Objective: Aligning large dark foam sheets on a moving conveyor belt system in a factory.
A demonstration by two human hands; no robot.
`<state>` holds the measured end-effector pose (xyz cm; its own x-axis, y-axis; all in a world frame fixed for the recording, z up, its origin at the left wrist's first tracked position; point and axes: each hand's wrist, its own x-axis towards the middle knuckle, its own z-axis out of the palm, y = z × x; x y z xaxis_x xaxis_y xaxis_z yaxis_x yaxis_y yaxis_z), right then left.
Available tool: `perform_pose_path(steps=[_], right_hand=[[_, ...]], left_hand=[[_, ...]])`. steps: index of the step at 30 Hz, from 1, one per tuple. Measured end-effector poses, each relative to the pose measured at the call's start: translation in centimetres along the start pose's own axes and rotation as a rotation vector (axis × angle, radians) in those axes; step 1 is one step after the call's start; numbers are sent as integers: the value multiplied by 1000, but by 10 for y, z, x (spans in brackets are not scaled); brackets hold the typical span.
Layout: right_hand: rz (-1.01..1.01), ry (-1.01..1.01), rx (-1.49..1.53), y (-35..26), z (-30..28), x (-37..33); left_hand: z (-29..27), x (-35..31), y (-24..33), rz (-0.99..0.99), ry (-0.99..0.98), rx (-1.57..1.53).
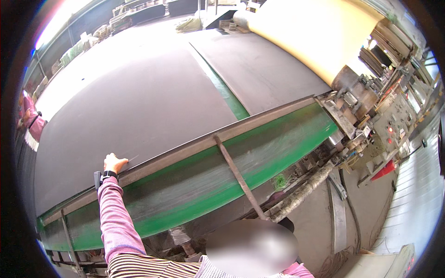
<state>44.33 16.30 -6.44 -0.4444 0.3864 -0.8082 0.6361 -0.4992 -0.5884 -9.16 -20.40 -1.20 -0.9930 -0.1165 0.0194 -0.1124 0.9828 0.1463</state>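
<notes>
A wide dark grey sheet (139, 106) lies flat on a green belt (227, 95) in front of me. My left hand (114, 163) rests on its near edge, just above the metal rail (171, 157). The thumb sticks out to the right, and the other fingers point away, partly foreshortened; I see nothing held. A dark device (98, 180) is strapped at that wrist. Farther right lies a second dark sheet (269, 69), parted from the first by a strip of green belt. My right hand does not show; a bit of pink cloth appears at the lower edge.
A large pale yellow sheet (315, 32) slopes over the belt's far right end. Rollers and a control panel (394, 125) with red lights stand at right. A slanting metal bar (238, 176) crosses the belt's green underside. Another person's pink sleeve (36, 123) shows at far left.
</notes>
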Motion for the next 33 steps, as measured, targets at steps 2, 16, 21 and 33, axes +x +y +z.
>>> perform_pose_path(steps=[2, 16, 21, 33], right_hand=[[-20, 1, 22, 2, 0, -1], [-97, -47, 66, 2, -3, -6], [-85, -90, 61, -2, -5, -5], [-87, -105, -14, 11, -8, 6]], left_hand=[[3, -3, 23, 109, -50, -3], [25, -21, -17, 228, 285, 6], [38, -25, -43, 312, 260, -124], [39, -107, 180, 619, 281, -34]])
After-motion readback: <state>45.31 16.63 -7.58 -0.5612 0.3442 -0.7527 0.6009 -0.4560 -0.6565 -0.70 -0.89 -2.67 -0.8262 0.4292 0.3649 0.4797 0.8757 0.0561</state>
